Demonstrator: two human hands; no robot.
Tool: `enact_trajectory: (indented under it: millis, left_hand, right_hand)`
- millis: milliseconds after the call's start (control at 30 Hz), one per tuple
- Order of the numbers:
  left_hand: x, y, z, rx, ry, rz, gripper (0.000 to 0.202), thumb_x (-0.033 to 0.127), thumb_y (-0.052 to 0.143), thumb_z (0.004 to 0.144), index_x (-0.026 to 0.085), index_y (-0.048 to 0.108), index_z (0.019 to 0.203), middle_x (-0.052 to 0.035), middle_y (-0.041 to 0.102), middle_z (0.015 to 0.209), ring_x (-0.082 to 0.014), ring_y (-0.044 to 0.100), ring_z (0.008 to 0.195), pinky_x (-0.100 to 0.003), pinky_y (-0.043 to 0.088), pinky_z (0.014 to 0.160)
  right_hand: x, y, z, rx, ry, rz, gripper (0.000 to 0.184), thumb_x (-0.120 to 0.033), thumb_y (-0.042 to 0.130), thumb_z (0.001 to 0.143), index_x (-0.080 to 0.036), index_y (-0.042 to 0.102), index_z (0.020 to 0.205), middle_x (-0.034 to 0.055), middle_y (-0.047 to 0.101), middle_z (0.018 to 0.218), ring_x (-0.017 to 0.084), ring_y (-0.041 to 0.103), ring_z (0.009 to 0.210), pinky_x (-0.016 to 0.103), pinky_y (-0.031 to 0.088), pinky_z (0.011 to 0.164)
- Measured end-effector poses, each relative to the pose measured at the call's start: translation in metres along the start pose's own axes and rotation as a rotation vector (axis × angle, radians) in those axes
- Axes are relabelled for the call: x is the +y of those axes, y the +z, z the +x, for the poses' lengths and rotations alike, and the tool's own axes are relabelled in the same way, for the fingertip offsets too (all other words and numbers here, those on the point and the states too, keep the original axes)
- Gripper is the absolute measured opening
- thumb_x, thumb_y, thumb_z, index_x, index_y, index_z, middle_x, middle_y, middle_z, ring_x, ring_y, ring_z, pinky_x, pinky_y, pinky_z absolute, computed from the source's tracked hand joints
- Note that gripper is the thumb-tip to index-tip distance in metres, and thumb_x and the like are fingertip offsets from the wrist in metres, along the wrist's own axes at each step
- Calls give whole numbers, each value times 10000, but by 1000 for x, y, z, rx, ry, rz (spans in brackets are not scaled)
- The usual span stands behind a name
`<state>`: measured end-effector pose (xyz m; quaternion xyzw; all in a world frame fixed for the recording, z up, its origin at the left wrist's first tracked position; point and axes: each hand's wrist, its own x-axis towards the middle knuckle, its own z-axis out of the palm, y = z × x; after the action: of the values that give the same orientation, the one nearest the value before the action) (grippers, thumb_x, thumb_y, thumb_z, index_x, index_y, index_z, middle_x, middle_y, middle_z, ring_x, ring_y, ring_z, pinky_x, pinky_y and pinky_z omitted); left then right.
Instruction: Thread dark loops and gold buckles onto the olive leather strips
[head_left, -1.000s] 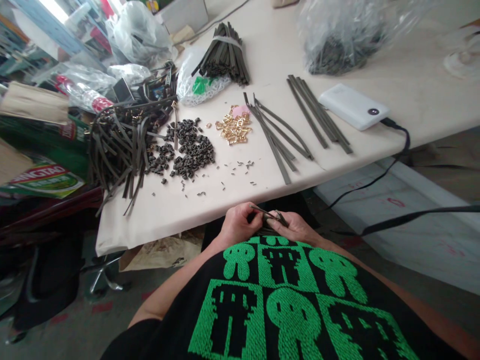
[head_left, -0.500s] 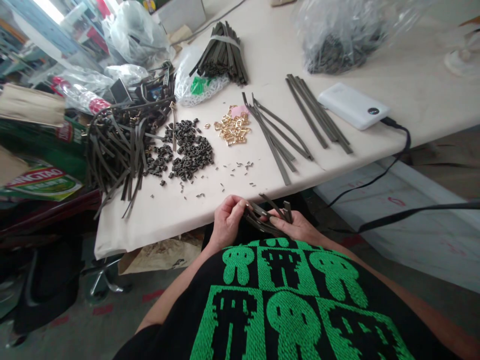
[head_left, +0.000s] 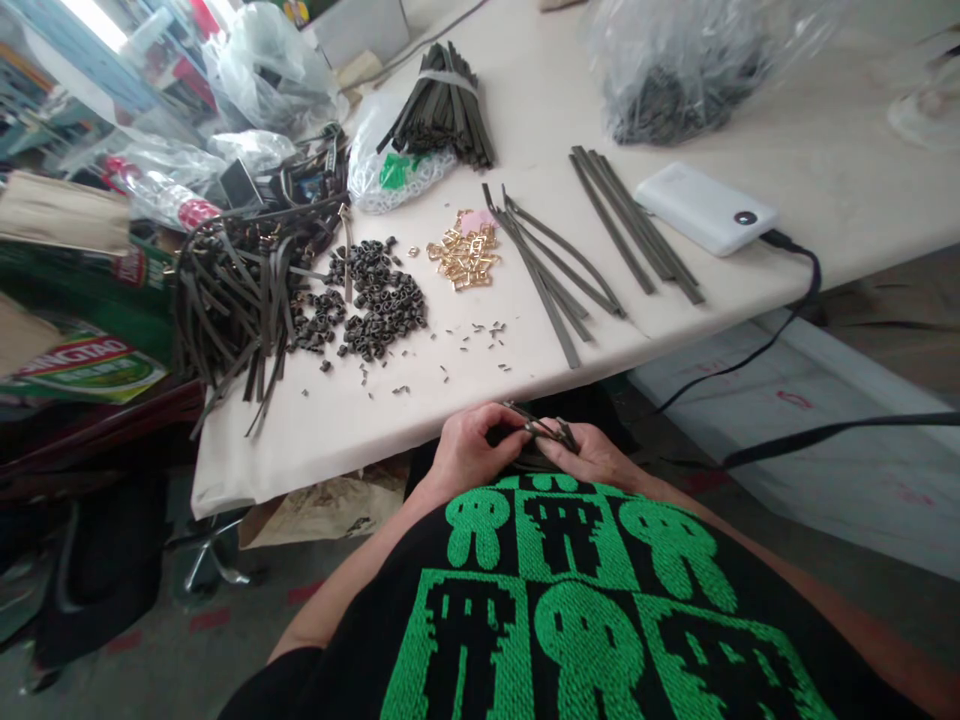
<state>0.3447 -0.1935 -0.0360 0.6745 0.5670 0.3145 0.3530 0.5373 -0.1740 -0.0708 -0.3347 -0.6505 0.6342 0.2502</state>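
Two hands point(head_left: 474, 447) point(head_left: 596, 457) hold dark strips point(head_left: 553, 431) near the table edge point(head_left: 322, 460).

On the table point(head_left: 315, 450), left to right as I list it from my remote post: strap pile point(head_left: 232, 290), left edge; loop heap point(head_left: 384, 318); buckle heap point(head_left: 465, 262); crossed strips point(head_left: 534, 278); side-by-side strips point(head_left: 630, 215); power bank point(head_left: 705, 210). Behind the buckle heap I enter the tied bundle point(head_left: 446, 110), overlapping a small bag point(head_left: 371, 170). Behind the power bank: large bag point(head_left: 675, 90). Before the near edge I place left hand point(head_left: 474, 448), right hand point(head_left: 592, 456), held strips point(head_left: 553, 432) between.
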Motion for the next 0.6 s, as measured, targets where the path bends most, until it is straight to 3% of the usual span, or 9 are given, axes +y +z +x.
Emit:
enact_trajectory:
  millis: [200,400,467,600]
  left_hand:
    - [2,-1,-1,-9,-10,10,78,247,658,792,179,677,826,-26,711,774,-136,626,675,-284,499,631]
    - [2,2,0,21,39,-82,49,224,652,797,190,630,769,-22,694,801,-129,617,706,-286,506,667]
    - [3,3,-1,81,70,-116,79,197,641,796,194,592,735,-29,688,830,-134,620,745,-296,511,703]
    - [4,0,-4,326,14,-217,99,222,611,848,204,558,766,-23,656,805,-137,609,745,-311,514,721]
  right_hand:
    - [-2,-2,0,-51,-11,-71,315,-453,446,956,-184,571,848,-13,446,702,151,415,637,280,349,569]
    - [-1,-3,0,-53,5,-31,345,-482,478,951,-177,602,846,0,505,722,154,447,657,286,376,588]
    - [-1,-2,1,-48,25,52,354,-491,500,945,-169,640,899,10,549,751,164,494,691,298,420,634]
    - [-2,-2,1,-59,64,178,393,-518,528,933,-177,704,1020,56,655,897,214,597,870,373,468,826]
